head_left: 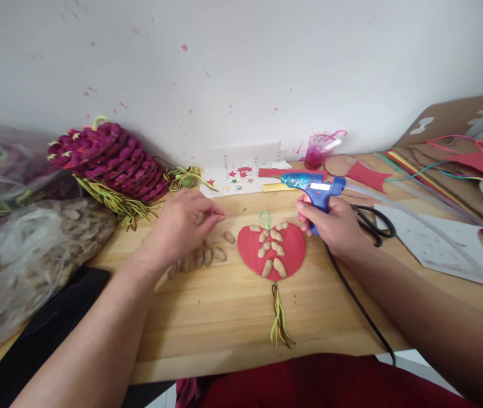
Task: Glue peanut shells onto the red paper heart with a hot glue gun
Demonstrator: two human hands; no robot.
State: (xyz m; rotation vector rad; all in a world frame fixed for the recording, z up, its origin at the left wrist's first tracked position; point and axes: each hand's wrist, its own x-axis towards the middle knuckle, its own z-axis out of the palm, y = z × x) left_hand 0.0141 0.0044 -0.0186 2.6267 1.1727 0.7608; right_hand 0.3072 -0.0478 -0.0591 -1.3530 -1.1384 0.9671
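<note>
My right hand (pixel 330 224) is wrapped round the handle of a blue glue gun (pixel 324 195), whose nozzle points left. My left hand (pixel 186 221) hovers over a pile of peanuts (pixel 207 258), thumb and fingers pinched together. A peanut (pixel 199 217) shows in the hollow of that hand, partly hidden by the fingers. Between the hands lies a red heart-shaped piece (pixel 248 249), flat on the table. Peanuts in slanted pairs run down its middle. It has a green loop (pixel 265 219) on top and a yellow, green and dark yarn tassel (pixel 279 323) below.
At left are a plastic bag of peanuts (pixel 67 243) and a purple peanut-covered craft (pixel 114 158). Star stickers (pixel 239 174) and a cup of pink paint (pixel 318 150) stand by the wall. Cardboard and red scraps (pixel 367 175) lie right. The gun's black cord (pixel 356 300) crosses the table edge.
</note>
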